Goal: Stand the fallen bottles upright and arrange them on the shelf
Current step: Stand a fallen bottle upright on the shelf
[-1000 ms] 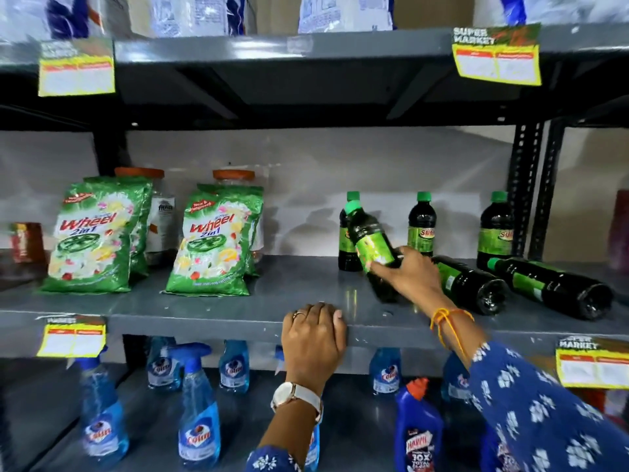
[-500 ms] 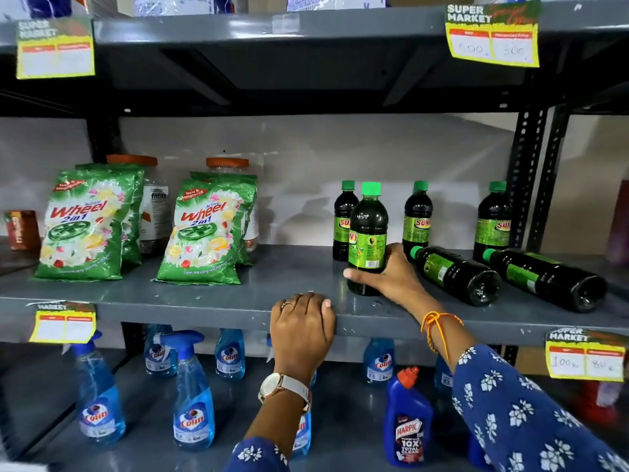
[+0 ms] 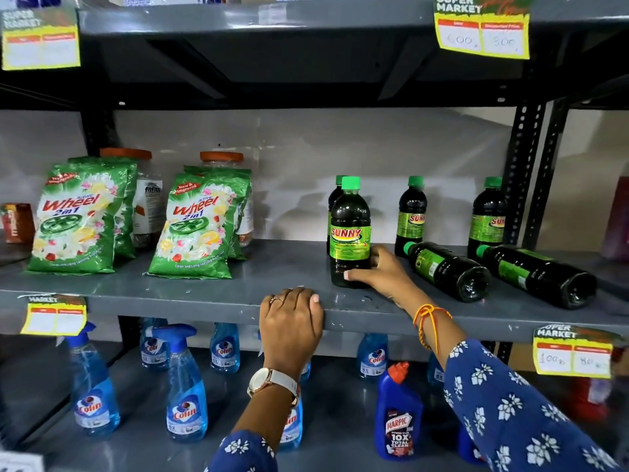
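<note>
A dark Sunny bottle with a green cap [image 3: 349, 229] stands upright on the grey middle shelf [image 3: 211, 294]. My right hand [image 3: 381, 274] wraps its lower part from the right. Behind it stands another upright bottle [image 3: 335, 195], mostly hidden. Two more stand at the back, one in the middle [image 3: 412, 212] and one by the post [image 3: 487, 216]. Two bottles lie on their sides to the right, bases toward me: the nearer one [image 3: 449, 270] and the right one [image 3: 537, 275]. My left hand [image 3: 291, 321] rests curled over the shelf's front edge, holding no bottle.
Green Wheel detergent bags [image 3: 194, 229] and orange-lidded jars [image 3: 221, 158] fill the shelf's left half. Blue Colin spray bottles [image 3: 185, 390] and a Harpic bottle [image 3: 398, 420] stand on the lower shelf. A black perforated post [image 3: 520, 172] rises at right. Yellow price tags [image 3: 573, 352] hang from shelf edges.
The bottle in my right hand went from tilted above the shelf to standing upright on it. My left hand stayed on the shelf edge. The camera moved closer.
</note>
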`<state>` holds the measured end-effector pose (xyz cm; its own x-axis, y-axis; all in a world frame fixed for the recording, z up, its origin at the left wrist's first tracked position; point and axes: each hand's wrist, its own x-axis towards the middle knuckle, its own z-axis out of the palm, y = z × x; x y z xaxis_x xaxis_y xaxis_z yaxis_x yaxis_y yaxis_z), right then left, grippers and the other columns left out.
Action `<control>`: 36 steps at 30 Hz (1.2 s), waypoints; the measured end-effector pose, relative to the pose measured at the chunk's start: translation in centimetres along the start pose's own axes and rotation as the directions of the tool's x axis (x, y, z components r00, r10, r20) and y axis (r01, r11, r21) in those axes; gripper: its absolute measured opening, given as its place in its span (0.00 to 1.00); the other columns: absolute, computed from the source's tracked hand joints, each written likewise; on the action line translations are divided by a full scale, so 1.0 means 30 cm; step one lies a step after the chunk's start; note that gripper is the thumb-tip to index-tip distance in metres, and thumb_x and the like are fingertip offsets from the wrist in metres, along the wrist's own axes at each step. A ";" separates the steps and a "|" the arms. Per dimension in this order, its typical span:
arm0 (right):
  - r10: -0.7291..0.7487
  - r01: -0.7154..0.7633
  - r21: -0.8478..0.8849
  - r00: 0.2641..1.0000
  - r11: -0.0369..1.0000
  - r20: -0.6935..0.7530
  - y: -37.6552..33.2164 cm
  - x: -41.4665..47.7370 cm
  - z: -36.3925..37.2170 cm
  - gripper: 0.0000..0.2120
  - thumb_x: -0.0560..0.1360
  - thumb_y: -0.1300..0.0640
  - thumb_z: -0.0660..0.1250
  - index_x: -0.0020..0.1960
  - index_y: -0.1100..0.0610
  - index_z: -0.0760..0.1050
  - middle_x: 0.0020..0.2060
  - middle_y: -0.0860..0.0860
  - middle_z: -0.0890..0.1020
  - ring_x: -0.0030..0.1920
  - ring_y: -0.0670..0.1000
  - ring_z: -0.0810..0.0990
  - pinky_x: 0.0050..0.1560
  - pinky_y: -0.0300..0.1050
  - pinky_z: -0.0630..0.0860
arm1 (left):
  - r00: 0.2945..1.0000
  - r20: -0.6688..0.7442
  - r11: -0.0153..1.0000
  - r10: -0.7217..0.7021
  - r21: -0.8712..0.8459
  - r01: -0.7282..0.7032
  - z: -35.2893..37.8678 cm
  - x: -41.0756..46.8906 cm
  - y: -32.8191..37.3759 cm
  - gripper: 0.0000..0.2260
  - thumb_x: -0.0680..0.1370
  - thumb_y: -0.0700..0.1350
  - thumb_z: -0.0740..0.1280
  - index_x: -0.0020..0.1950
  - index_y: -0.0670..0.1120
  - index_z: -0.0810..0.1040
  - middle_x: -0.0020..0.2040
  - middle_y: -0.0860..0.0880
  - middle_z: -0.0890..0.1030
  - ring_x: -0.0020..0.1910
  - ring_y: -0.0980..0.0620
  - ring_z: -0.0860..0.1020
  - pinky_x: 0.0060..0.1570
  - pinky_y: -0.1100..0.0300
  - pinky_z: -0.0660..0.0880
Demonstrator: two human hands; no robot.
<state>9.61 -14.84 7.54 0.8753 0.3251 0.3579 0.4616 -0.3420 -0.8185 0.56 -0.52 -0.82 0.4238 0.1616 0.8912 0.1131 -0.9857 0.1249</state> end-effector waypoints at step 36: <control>-0.101 0.100 -0.141 0.995 0.985 0.000 -0.043 -0.192 -0.027 0.20 0.61 0.53 0.77 0.52 0.52 0.78 0.47 0.50 0.84 0.47 0.49 0.81 0.50 0.41 0.75 | 0.989 0.139 0.999 -0.046 0.025 0.043 -0.056 0.007 0.026 0.17 0.77 0.47 0.53 0.42 0.45 0.81 0.40 0.47 0.84 0.40 0.47 0.80 0.46 0.53 0.72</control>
<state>4.07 -16.98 6.89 0.8241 0.3581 0.4389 0.5627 -0.4283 -0.7070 -0.77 -1.34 0.19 0.5391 0.2123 0.8150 0.1542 -0.9762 0.1523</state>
